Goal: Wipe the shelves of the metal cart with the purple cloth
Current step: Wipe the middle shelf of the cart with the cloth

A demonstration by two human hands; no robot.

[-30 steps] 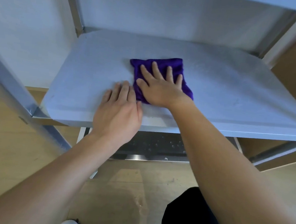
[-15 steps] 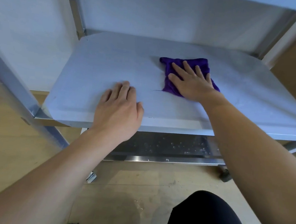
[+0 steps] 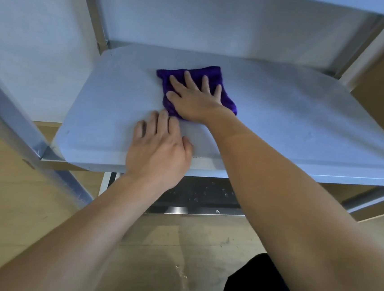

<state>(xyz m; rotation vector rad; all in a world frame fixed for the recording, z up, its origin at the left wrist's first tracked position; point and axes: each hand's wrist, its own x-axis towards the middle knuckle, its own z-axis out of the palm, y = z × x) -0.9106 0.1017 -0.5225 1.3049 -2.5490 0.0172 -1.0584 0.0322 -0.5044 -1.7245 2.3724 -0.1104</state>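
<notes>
The purple cloth (image 3: 216, 73) lies bunched into a rough square on the middle shelf (image 3: 294, 122) of the metal cart, a little left of the frame's centre and towards the shelf's back edge. We judge it soft, light and limp: it will fold and drag rather than slide stiffly, so it moves best under a flat palm pressing down on its middle, not when pinched by a corner. On smooth sheet metal it could slip out from under a light touch, so steady downward pressure matters.

The right hand (image 3: 191, 100) sits squarely on top of the cloth, fingers straight and spread, palm down. It presses the cloth and grips nothing. Purple shows beyond the fingertips, between the fingers and at both sides of the palm.

The left hand (image 3: 160, 151) rests flat on the bare shelf just below the cloth in the frame, near the front lip. Its fingers are straight and close together, and their tips nearly touch the cloth's lower edge. It holds nothing and, in our judgement, braces the cart.

Further out, an upright post (image 3: 93, 11) rises at upper left. A darker lower shelf (image 3: 200, 193), speckled with droplets, shows beneath the front lip, with the pale floor (image 3: 164, 248) below it.
</notes>
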